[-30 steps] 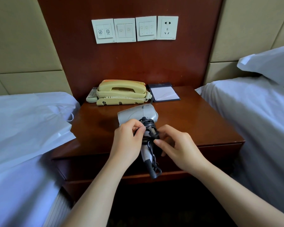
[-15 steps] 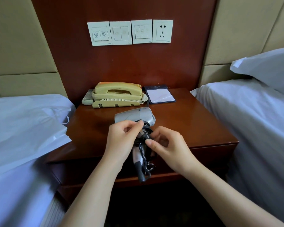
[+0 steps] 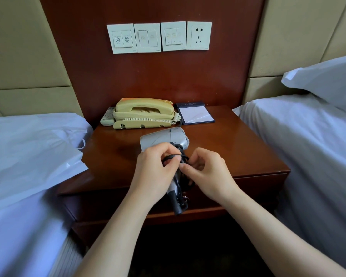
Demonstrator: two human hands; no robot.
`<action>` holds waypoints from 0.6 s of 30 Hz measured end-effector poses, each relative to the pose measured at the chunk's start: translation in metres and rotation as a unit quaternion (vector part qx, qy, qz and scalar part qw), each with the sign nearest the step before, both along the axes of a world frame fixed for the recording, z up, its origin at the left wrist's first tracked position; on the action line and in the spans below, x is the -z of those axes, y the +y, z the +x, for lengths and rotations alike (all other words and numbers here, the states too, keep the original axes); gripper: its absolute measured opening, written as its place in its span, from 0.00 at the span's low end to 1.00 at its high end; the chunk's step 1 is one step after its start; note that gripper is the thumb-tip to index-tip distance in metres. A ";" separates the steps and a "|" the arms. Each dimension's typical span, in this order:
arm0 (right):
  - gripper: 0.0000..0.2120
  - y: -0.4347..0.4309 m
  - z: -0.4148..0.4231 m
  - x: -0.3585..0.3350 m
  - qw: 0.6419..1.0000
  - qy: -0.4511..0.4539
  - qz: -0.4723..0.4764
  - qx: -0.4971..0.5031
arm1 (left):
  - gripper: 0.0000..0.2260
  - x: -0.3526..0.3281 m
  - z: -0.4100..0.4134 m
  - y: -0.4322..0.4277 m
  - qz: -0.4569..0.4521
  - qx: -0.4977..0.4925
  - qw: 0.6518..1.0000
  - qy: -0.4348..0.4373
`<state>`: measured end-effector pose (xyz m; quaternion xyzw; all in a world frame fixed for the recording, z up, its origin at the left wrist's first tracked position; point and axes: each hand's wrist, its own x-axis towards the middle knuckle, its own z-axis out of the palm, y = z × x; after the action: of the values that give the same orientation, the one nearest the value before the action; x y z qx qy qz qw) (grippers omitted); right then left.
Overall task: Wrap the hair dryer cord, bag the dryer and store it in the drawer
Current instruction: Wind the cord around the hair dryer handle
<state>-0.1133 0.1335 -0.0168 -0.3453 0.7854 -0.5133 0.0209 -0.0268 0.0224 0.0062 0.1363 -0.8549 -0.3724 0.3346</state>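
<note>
A silver hair dryer [image 3: 164, 137] is held above the front of the wooden nightstand [image 3: 238, 148], handle pointing down toward me. Its black cord [image 3: 181, 198] is wound in coils around the handle. My left hand [image 3: 154, 172] grips the handle and pinches a loop of cord near the dryer's body. My right hand [image 3: 208, 172] pinches the cord from the right side, fingertips meeting the left hand's. A white bag [image 3: 28, 156] lies on the left bed, its drawstring near the nightstand's edge. The drawer front [image 3: 248, 194] under the tabletop is closed.
A beige telephone [image 3: 142, 112], a remote control [image 3: 107, 118] and a notepad [image 3: 196, 114] stand at the back of the nightstand. Switch plates and a socket [image 3: 199, 36] are on the wall panel. White beds flank both sides, with a pillow [image 3: 328, 78] at right.
The dryer and both hands have stayed over the nightstand's front. My fingers have shifted on the cord coils, with the left thumb and forefinger now pinching a loop near the dryer's body.
</note>
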 end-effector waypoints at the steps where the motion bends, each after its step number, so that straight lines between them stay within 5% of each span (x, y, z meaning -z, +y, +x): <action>1: 0.14 0.000 -0.001 0.001 1.000 0.010 0.004 0.016 | 0.05 0.000 0.000 0.002 -0.004 0.010 1.000 -0.006; 9: 0.08 0.009 -0.004 0.003 0.999 0.016 0.022 -0.045 | 0.08 0.009 0.003 -0.003 0.050 -0.017 0.997 -0.052; 18: 0.17 -0.002 0.003 0.008 0.999 0.003 -0.044 -0.030 | 0.08 0.011 0.007 -0.003 0.063 -0.015 0.996 -0.069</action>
<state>-0.1101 0.1320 -0.0249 -0.3707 0.7517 -0.5451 0.0184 -0.0197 0.0197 -0.0048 0.1951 -0.8484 -0.4106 0.2712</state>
